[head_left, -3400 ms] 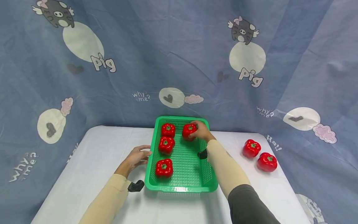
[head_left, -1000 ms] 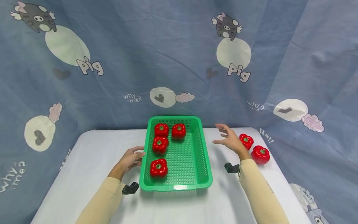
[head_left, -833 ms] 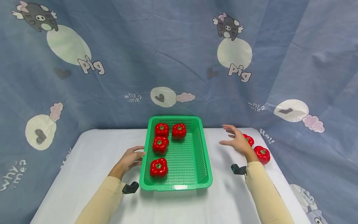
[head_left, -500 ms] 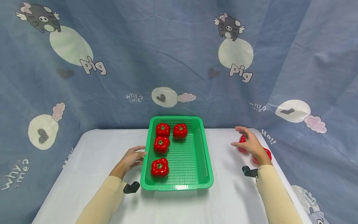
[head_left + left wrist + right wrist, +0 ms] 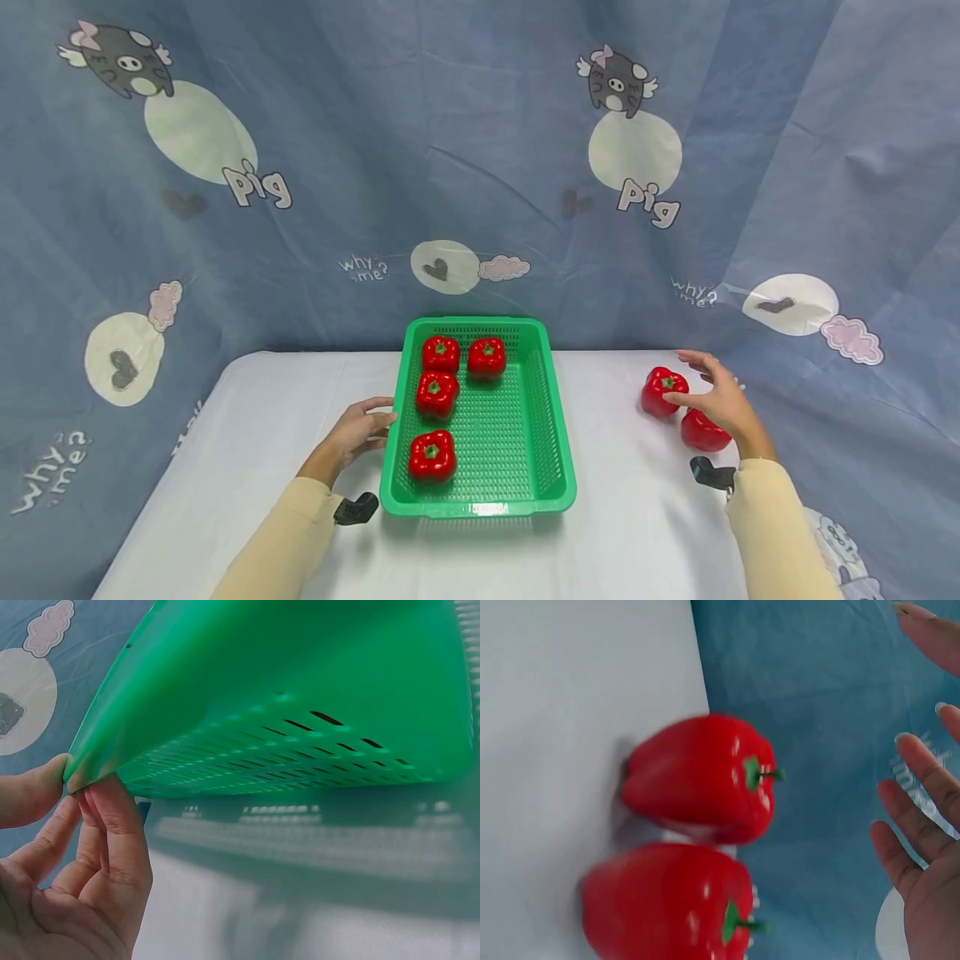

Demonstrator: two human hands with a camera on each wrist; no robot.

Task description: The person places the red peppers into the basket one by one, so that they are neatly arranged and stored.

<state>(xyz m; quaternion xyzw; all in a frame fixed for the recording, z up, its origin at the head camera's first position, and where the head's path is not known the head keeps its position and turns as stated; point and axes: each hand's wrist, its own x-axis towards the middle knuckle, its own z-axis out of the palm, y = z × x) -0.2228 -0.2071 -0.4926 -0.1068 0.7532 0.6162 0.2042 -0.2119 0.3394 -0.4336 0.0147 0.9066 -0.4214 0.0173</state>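
My left hand (image 5: 358,429) pinches the left rim of a green plastic basket (image 5: 480,507); in the left wrist view the thumb (image 5: 34,791) lies on the rim and the fingers are under it. Several red bell peppers sit inside: one front left (image 5: 432,457), one mid left (image 5: 437,394), two at the back (image 5: 441,355). At the right my right hand (image 5: 723,404), fingers spread and holding nothing, hovers above two more red bell peppers. One bell pepper (image 5: 660,393) shows left of the hand; the other (image 5: 703,432) is partly hidden below it. Both show green stems in the right wrist view.
The basket and loose peppers stand on a white-covered table (image 5: 607,500). A blue printed curtain (image 5: 480,167) hangs right behind the table and along its sides. Black wrist mounts (image 5: 356,508) stick out beside both wrists.
My right hand has let go of a bell pepper at the basket's back and moved right, over the two loose peppers. My left hand has stayed at the rim. The view has shifted slightly.
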